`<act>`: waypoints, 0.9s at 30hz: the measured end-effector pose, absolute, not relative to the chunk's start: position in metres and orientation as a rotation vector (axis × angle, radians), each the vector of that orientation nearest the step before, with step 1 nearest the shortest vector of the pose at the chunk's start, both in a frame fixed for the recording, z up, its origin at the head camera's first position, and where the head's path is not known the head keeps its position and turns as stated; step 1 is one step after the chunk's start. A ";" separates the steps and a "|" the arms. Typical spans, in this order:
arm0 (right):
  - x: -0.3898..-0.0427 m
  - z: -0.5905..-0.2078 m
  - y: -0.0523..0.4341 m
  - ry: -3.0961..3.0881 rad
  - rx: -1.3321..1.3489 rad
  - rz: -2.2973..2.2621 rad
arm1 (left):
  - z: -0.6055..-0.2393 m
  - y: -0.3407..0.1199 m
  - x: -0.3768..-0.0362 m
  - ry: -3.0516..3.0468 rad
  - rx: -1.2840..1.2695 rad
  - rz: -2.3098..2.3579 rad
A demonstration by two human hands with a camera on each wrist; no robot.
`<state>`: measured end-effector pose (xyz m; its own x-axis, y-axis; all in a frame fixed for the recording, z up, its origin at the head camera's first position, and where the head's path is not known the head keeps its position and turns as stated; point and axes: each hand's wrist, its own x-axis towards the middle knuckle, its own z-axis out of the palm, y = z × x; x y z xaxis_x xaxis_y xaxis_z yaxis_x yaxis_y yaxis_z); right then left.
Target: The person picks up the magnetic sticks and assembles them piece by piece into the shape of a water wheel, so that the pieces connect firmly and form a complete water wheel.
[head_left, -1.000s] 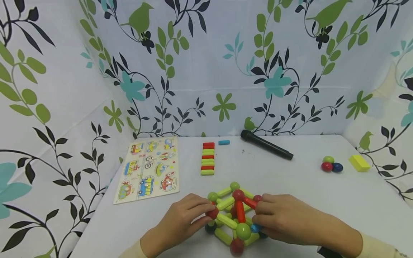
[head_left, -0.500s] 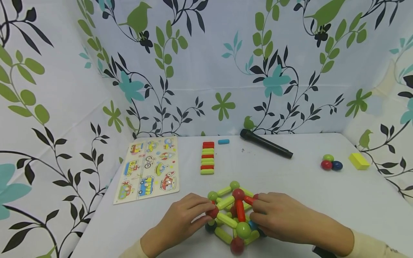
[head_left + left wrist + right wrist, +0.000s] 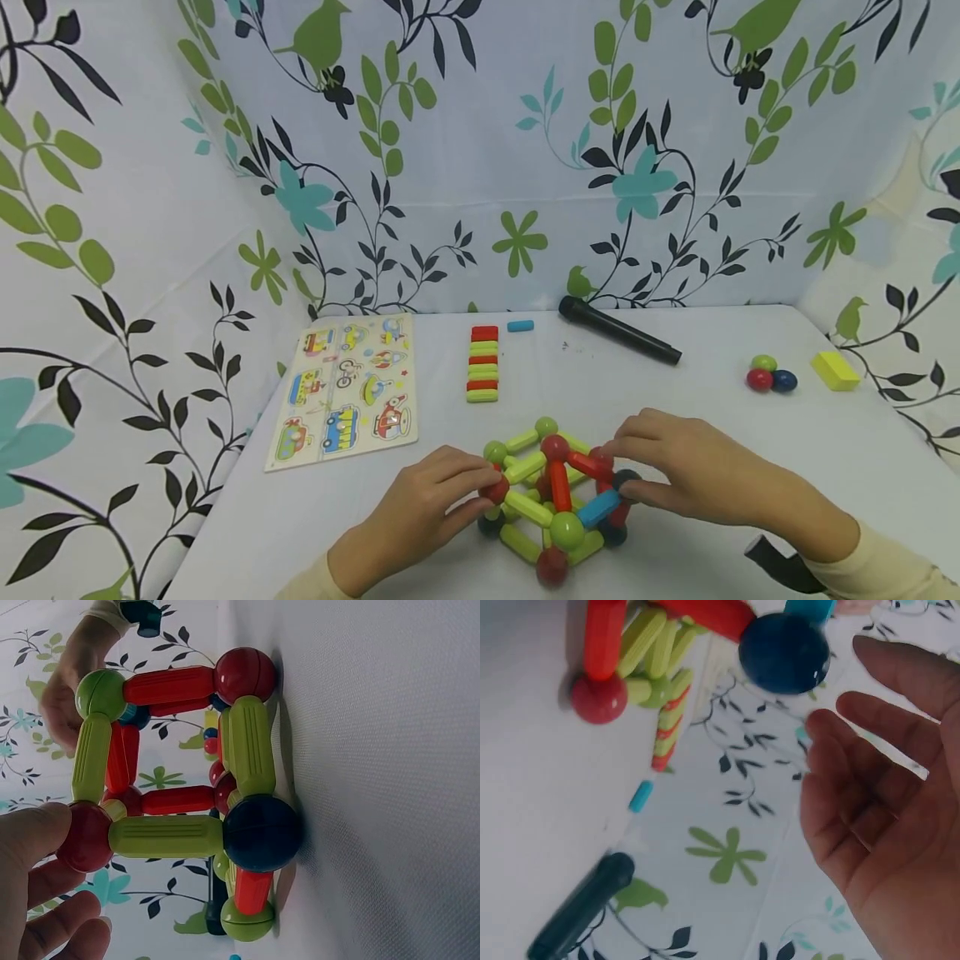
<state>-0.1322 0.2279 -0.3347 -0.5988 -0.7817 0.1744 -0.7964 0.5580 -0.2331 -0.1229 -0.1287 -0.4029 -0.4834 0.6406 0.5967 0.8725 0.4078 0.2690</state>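
From the head view, a cage of magnetic rods and balls [image 3: 551, 500] stands on the white table [image 3: 675, 400], near its front edge, between the two hands. Its rods are lime green and red with one blue rod [image 3: 598, 508] at the right side; green, red and dark balls sit at the corners. The left hand [image 3: 420, 512] pinches a red ball [image 3: 495, 490] at the frame's left side between thumb and fingers. The right hand [image 3: 693, 475] curls over the right side, thumb and fingers closing on a dark ball [image 3: 625, 481] at the blue rod's upper end. Further back lie a row of red and green rods [image 3: 483, 364], a small blue piece [image 3: 520, 326], a black microphone [image 3: 618, 332], three loose balls [image 3: 768, 375], a yellow block [image 3: 834, 371] and a picture puzzle board [image 3: 347, 392]; all are well apart from the frame.

The left wrist view shows the frame side-on against the table, a big dark ball [image 3: 262, 832] resting on the surface, and fingertips [image 3: 34, 832] pressed to a red ball [image 3: 88, 836].

In the right wrist view the fingers [image 3: 870, 750] are spread loosely just beside the dark ball [image 3: 784, 652], the grip wide here; whether they touch it I cannot tell
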 end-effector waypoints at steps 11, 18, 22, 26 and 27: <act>-0.134 -0.350 0.236 -2.810 1.533 0.612 | -0.403 -0.128 -0.123 -2.291 -1.276 -0.804; -0.134 -0.355 0.232 -2.724 1.565 0.582 | -0.404 -0.129 -0.122 -2.324 -1.257 -0.829; -0.133 -0.357 0.231 -2.695 1.575 0.599 | -0.403 -0.129 -0.122 -2.320 -1.250 -0.818; -0.131 -0.358 0.230 -2.706 1.569 0.608 | -0.403 -0.130 -0.123 -2.298 -1.252 -0.793; -0.131 -0.359 0.230 -2.710 1.566 0.606 | -0.403 -0.130 -0.123 -2.300 -1.249 -0.794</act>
<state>-0.1310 0.2303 -0.3587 -0.5168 -0.8433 0.1474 -0.8257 0.4456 -0.3459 -0.1228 -0.1297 -0.4029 -0.5184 0.6219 0.5869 0.8515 0.4382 0.2879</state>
